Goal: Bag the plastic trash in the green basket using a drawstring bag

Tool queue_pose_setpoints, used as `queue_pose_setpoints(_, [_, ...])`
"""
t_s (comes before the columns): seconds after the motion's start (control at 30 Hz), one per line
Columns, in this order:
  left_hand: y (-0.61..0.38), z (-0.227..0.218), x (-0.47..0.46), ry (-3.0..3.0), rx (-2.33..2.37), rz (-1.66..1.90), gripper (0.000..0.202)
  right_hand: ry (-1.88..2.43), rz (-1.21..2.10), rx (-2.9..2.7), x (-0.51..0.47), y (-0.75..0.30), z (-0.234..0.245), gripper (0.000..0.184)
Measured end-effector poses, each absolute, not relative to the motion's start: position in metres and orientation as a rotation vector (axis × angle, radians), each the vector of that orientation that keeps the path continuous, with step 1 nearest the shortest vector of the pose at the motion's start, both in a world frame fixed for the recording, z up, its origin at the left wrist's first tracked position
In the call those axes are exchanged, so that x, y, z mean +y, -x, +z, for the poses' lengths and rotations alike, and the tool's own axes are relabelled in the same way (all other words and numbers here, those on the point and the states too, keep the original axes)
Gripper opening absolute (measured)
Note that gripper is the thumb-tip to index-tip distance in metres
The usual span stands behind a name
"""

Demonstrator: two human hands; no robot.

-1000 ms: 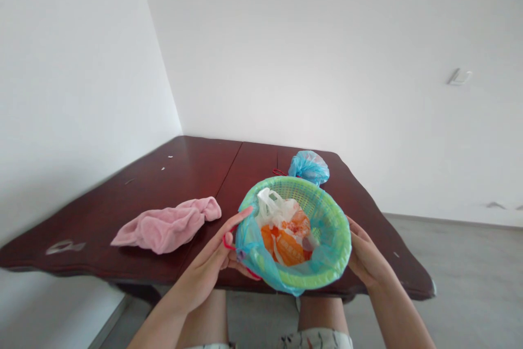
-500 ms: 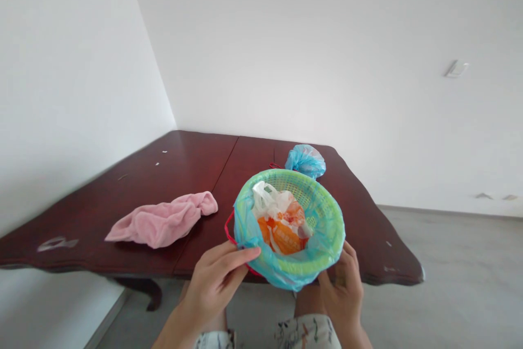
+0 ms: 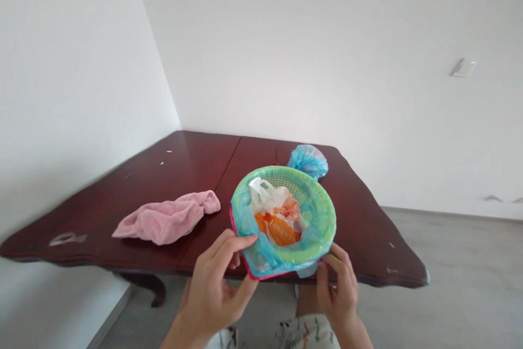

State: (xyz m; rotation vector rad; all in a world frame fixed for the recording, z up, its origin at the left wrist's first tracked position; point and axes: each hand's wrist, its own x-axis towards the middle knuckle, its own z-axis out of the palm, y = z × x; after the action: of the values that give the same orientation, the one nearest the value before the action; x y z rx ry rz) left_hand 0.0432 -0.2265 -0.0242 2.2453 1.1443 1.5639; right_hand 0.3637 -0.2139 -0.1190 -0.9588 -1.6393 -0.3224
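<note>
A small green mesh basket [image 3: 316,204] sits near the front edge of a dark red wooden table [image 3: 192,175]. It is lined with a blue plastic bag [image 3: 267,259] that has a red drawstring. Inside lie white and orange crumpled wrappers [image 3: 278,218]. My left hand [image 3: 220,283] pinches the blue bag's rim at the basket's near left side. My right hand [image 3: 337,286] pinches the bag's rim at the near right, fingers closed on the plastic.
A pink cloth [image 3: 167,218] lies crumpled on the table to the left of the basket. A knotted blue bag [image 3: 308,161] rests behind the basket. White walls meet in the corner behind; grey floor [image 3: 457,278] lies to the right. My knees show below the table edge.
Both hands moved from the basket's sides to its near rim and took hold of the blue bag's edge. The red drawstring edge now shows along the front.
</note>
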Motion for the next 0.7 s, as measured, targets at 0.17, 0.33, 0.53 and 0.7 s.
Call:
queue_pose_setpoints(0.17, [-0.049,-0.008,-0.224,-2.234,1.267,1.51,0.018,0.923,-0.332,-1.668,-0.202,-0.378,-0.099,0.034])
queue_pose_setpoints(0.33, [-0.052,0.0,-0.214,-2.201,1.387,1.532,0.007,0.855,-0.207,-1.578,-0.192,-0.388,-0.083,0.04])
queue_pose_setpoints(0.53, [-0.05,0.008,-0.204,-2.208,1.436,1.543,0.008,0.823,0.062,-1.383,-0.186,-0.369,-0.039,0.012])
queue_pose_setpoints(0.7, [-0.045,0.014,-0.199,-2.218,1.404,1.518,0.011,0.854,0.142,-1.385,-0.175,-0.369,-0.024,0.013])
